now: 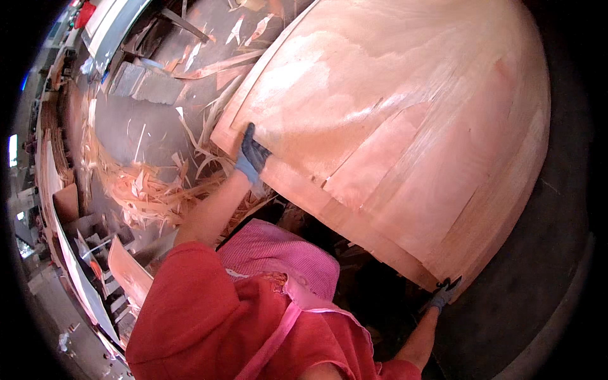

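Observation:
A large stack of thin wood veneer sheets [418, 158], pale and pinkish with split seams, spreads out in front of me. My left hand [253, 155], in a blue-grey glove with dark fingers, grips the veneer's near edge close to its left corner. At the near right corner, my right hand [445, 293], gloved the same way, holds the same edge with dark fingertips on top. The fingers beneath the edge are hidden. Both my arms are stretched wide apart.
Veneer scraps and shavings [145, 190] lie heaped on the floor [152, 120] to the left. A grey block-like piece [145, 83] sits farther off. Curved wood sheets [126, 269] lean at the lower left. A dark surface [513, 304] borders the stack on the right.

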Available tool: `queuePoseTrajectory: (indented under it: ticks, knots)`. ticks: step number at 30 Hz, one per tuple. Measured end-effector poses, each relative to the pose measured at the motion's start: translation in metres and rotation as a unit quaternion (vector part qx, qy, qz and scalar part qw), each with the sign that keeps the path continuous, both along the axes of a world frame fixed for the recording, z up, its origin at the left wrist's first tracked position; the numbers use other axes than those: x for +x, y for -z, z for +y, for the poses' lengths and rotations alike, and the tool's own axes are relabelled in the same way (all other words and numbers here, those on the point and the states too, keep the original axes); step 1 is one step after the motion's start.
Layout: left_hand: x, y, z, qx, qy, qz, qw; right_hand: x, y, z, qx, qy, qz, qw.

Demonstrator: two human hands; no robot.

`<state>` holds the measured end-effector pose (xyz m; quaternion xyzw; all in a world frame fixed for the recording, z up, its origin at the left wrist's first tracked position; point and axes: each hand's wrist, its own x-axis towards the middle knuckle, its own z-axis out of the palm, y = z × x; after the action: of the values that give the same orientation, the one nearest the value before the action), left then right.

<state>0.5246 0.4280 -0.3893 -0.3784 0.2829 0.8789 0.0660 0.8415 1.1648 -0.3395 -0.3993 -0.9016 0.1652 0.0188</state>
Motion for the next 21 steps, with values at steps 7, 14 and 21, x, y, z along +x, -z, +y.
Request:
queuePoseTrajectory:
  ticks: [7, 14, 21]
  knots:
    - [-0.022, -0.026, -0.025, -0.32, 0.014, 0.018, 0.947, -0.012, -0.004, -0.004, 0.069, -0.061, -0.019, 0.996]
    - [-0.003, 0.03, -0.033, -0.179, -0.006, -0.027, 0.983, 0.011, -0.021, -0.004, 0.005, -0.001, 0.048, 0.999]
    - [0.033, 0.033, -0.057, -0.129, -0.012, -0.052, 0.99, -0.04, -0.054, -0.078, -0.144, 0.098, 0.121, 0.977]
